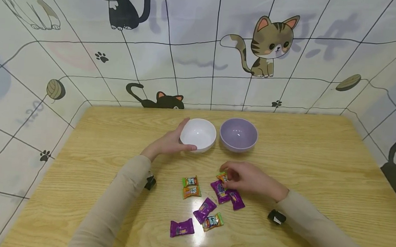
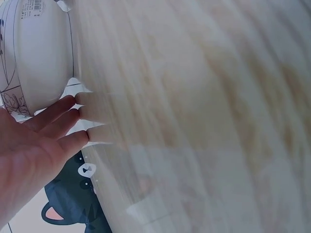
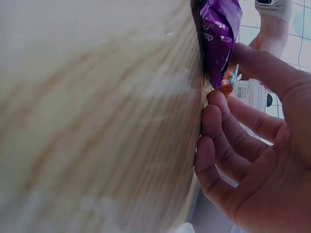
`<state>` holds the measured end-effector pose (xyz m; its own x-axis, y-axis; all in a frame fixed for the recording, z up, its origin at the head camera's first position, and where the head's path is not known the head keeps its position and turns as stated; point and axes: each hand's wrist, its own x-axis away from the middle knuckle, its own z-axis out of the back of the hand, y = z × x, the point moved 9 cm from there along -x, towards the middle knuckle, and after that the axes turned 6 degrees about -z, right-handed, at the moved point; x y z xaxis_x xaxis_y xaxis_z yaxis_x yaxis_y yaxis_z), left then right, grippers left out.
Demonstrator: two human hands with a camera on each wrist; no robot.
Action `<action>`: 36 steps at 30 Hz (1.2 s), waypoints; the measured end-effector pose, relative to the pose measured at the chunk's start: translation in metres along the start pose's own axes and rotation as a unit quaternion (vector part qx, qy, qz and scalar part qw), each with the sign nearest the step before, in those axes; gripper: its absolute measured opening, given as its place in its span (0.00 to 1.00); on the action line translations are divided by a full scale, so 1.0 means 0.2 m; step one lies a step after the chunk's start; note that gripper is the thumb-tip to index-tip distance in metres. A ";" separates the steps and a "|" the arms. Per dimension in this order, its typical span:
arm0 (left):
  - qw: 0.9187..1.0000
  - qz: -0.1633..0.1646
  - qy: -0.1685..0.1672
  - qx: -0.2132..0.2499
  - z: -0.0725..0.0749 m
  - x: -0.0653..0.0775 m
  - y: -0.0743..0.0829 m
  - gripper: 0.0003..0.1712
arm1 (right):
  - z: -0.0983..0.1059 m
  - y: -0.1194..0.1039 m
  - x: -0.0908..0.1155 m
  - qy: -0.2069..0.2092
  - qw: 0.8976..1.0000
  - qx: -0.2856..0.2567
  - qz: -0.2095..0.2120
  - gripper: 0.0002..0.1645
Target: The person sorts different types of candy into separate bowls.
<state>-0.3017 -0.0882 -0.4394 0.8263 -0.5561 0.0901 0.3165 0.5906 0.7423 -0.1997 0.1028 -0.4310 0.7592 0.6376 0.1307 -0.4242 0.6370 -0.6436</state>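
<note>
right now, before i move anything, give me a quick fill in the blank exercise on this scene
1. The left hand is at the ____ bowl.
2. In the head view, the purple bowl stands to the ____ of the other bowl.
3. The right hand is near candies, of which ____ visible are purple.

Missing words: white; right; four

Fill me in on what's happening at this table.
A person's left hand is spread against the side of the white bowl, which stands beside the purple bowl on a wooden table. Their right hand is down at an orange packet, next to two purple packets; whether that packet is pinched is not clear. More purple and orange packets lie scattered on the table.
</note>
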 end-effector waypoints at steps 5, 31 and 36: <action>1.000 0.000 0.003 0.000 0.00 0.00 0.00 0.63 | 0.00 0.03 -0.02 -0.006 0.999 -0.038 -0.010 0.24; 1.000 0.001 0.013 -0.021 0.03 0.00 0.01 0.62 | 0.12 0.11 0.04 0.071 0.991 -0.112 -0.032 0.19; 1.000 -0.001 0.014 -0.020 0.02 0.00 0.00 0.62 | 0.16 0.10 0.06 0.098 0.989 -0.104 -0.038 0.18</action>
<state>-0.3035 -0.0911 -0.4359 0.8383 -0.5408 0.0692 0.3360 0.6124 0.7156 -0.2141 0.1373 -0.4175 0.8744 0.4827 0.0492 -0.2675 0.5642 -0.7811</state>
